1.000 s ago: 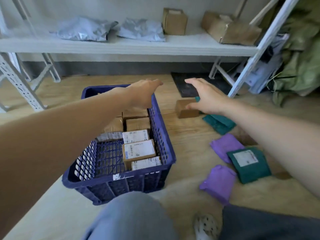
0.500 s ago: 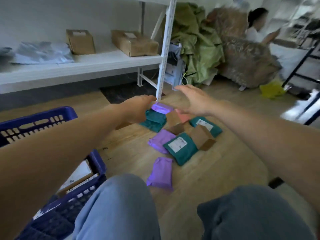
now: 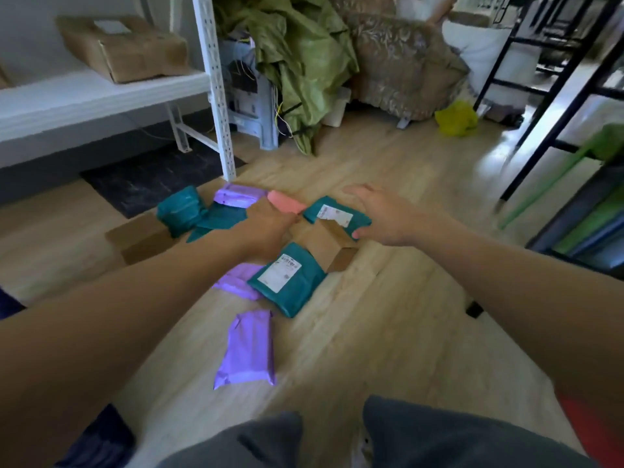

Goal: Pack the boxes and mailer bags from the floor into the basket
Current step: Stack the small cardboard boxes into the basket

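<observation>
A pile of parcels lies on the wood floor. It includes a purple mailer (image 3: 248, 349) nearest me, a second purple mailer (image 3: 236, 282), a labelled teal mailer (image 3: 287, 278), a brown box (image 3: 327, 246), another labelled teal mailer (image 3: 334, 212), a pink mailer (image 3: 287, 202) and a brown box (image 3: 141, 238) at the left. My left hand (image 3: 266, 228) is down on the middle of the pile with its fingers hidden. My right hand (image 3: 381, 214) hovers with spread fingers over the far teal mailer and the box. Only a sliver of the blue basket (image 3: 8, 304) shows at the left edge.
A white shelf rack post (image 3: 216, 86) stands behind the pile, with a carton (image 3: 125, 45) on the shelf. Green tarp (image 3: 297, 62), an armchair (image 3: 398, 62) and a yellow bag (image 3: 456, 118) lie beyond. A black rack (image 3: 557, 96) lines the right side. My knees fill the bottom edge.
My view has swung right, from the basket to the floor pile. Both hands have moved forward and down onto the parcels.
</observation>
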A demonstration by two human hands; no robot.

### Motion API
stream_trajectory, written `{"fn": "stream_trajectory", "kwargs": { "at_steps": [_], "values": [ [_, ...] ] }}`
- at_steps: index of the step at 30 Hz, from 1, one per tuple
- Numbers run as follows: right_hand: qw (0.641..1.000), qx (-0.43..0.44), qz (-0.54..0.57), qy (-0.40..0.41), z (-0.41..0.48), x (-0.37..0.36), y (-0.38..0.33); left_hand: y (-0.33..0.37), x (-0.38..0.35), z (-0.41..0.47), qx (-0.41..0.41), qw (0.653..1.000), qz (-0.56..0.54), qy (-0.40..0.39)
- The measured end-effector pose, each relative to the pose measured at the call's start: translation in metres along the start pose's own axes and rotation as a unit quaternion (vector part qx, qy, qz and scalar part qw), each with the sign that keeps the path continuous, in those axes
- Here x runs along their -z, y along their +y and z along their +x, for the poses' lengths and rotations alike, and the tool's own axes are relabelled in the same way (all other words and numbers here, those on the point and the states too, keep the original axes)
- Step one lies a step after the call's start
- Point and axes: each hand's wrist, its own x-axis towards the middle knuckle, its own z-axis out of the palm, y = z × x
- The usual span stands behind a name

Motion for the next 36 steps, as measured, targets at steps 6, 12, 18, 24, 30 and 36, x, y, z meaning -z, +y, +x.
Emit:
{"fn": "stream_trajectory", "kwargs": {
  "at_steps": [6, 12, 18, 24, 30, 36],
  "values": [
    [0.998, -0.046, 0.036, -0.036, 0.042, -0.064, 0.072, -0.021, -0.064, 0.100, -0.028, 0.997, 0.019, -0.065],
    [0.994, -0.057, 0.071, -0.067, 0.097, -0.140, 0.133, -0.043, -0.118, 0.188, -0.002, 0.997, 0.020, -0.078],
    [0.985, -0.099, 0.116, -0.084, 0.143, -0.203, 0.169, -0.053, -0.167, 0.251, 0.024, 0.997, 0.011, -0.076],
    [0.967, -0.130, 0.199, -0.094, 0.173, -0.236, 0.182, -0.052, -0.185, 0.318, -0.023, 0.995, -0.034, -0.090],
    [0.920, -0.228, 0.298, -0.115, 0.206, -0.252, 0.190, -0.046, -0.171, 0.385, -0.057, 0.976, 0.059, -0.202],
    [0.909, -0.243, 0.318, -0.120, 0.226, -0.269, 0.191, -0.036, -0.179, 0.412, -0.062, 0.960, 0.078, -0.262]
  ]
}}
